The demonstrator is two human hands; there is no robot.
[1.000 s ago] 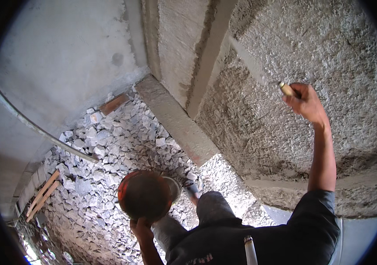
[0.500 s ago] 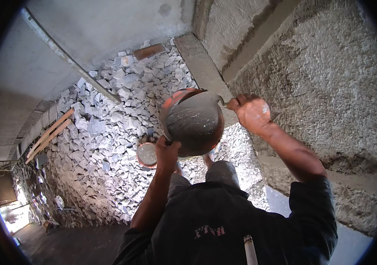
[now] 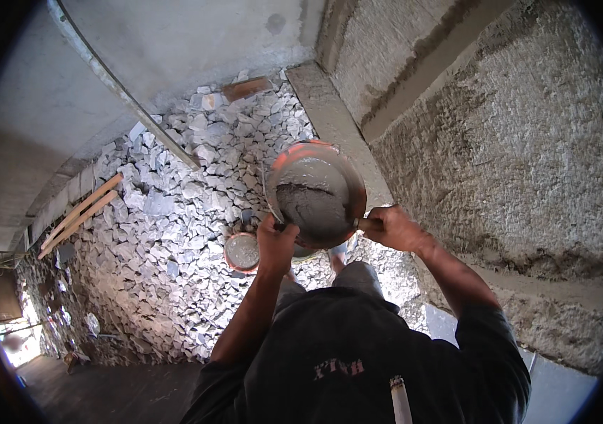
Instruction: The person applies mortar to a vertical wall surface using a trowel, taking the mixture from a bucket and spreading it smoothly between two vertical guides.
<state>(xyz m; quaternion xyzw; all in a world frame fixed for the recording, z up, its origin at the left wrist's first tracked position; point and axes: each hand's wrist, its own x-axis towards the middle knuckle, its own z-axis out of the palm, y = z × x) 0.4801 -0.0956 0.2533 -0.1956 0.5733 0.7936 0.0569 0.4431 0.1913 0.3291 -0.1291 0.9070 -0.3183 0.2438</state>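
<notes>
"Bucket (image 3: 355, 177) first: where is it?"

"In front of the person's knees, mouth up, over the pale broken stones (image 3: 174, 233). Its orange shows at the far edge. I can't tell whether its base rests on something."

"What's inside?"

"Wet grey mortar (image 3: 312, 201), with a dark, ragged crease running across it."

"And the left grip (image 3: 277, 242)?"

"Clenched on the bucket's near left edge, thumb over the rim."

"The right grip (image 3: 395, 227)?"

"Wrapped round a short handle (image 3: 369, 225) at the bucket's right side. I can't make out the working end of that tool."

"Anything beside the bucket?"

"Just to the left, past the left wrist, a smaller orange-rimmed container (image 3: 239, 269) sits with grey material in it. Farther left, two narrow wooden strips (image 3: 79, 215) lie side by side."

"Beyond those?"

"A long, thin bar (image 3: 107, 74) slants down to the stones, and a reddish-brown block (image 3: 246, 88) lies at the foot of the smooth wall. On the right stands a rough, grey-coated wall (image 3: 513, 155)."
</notes>
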